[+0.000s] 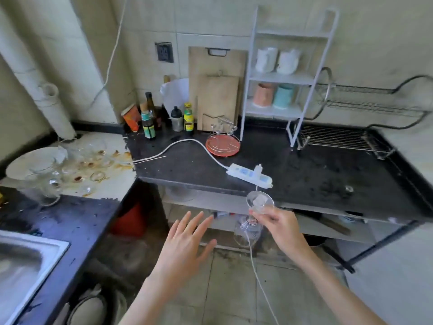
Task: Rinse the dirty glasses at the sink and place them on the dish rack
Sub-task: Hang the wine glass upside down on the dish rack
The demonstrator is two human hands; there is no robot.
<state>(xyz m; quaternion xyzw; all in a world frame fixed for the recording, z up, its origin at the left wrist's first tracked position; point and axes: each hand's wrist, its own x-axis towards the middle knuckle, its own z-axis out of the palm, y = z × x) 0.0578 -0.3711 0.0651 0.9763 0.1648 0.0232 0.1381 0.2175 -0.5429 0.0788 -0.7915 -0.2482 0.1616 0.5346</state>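
Note:
My right hand (pixel 278 225) pinches a clear stemmed glass (pixel 257 202) by its stem, held upside down so its round foot points up, in front of the black counter's front edge. My left hand (pixel 185 242) hovers open beside it with fingers spread, holding nothing. Several dirty glasses (pixel 46 181) stand among brown stains on the pale counter at the left. The steel sink (pixel 25 261) is at the lower left. The wire dish rack (pixel 337 139) sits on the black counter at the back right.
A white power strip (pixel 249 175) and its cord lie on the black counter (pixel 328 174) near the held glass. A red round tray (pixel 222 144), bottles (pixel 148 120), cutting boards (pixel 218 90) and a white shelf with mugs (pixel 281 76) stand at the back.

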